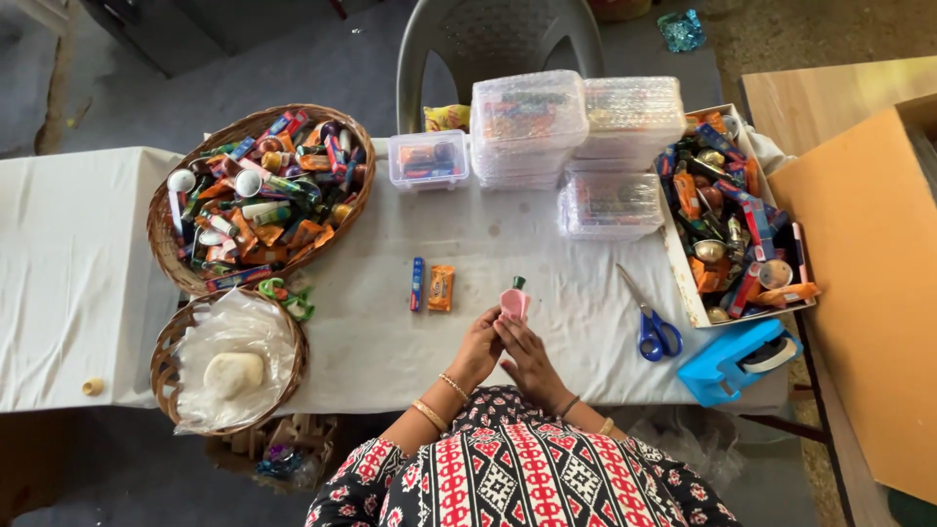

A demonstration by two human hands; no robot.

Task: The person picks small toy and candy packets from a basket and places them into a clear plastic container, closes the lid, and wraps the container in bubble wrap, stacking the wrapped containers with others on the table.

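Pink little bottle point(514, 301) with a green cap, up at the fingertips, both hands on it over the white tablecloth point(88, 273). Left hand point(478, 346) curls in and pinches its left side; right hand point(527, 359) cups it from beneath, fingers closed against it. Just beyond the left hand, a blue stick packet point(417, 284) and an orange sachet point(441, 288) lie side by side. Right of the right hand, blue-handled scissors point(652, 320), then a blue tape dispenser point(737, 359). Further right, a white tray point(683, 283) heaped with small packets. Far ahead of the hands, stacked clear plastic boxes point(576, 122). Off left, a large wicker basket point(166, 239) of mixed items, and nearer, a smaller basket point(168, 356) lined with plastic.
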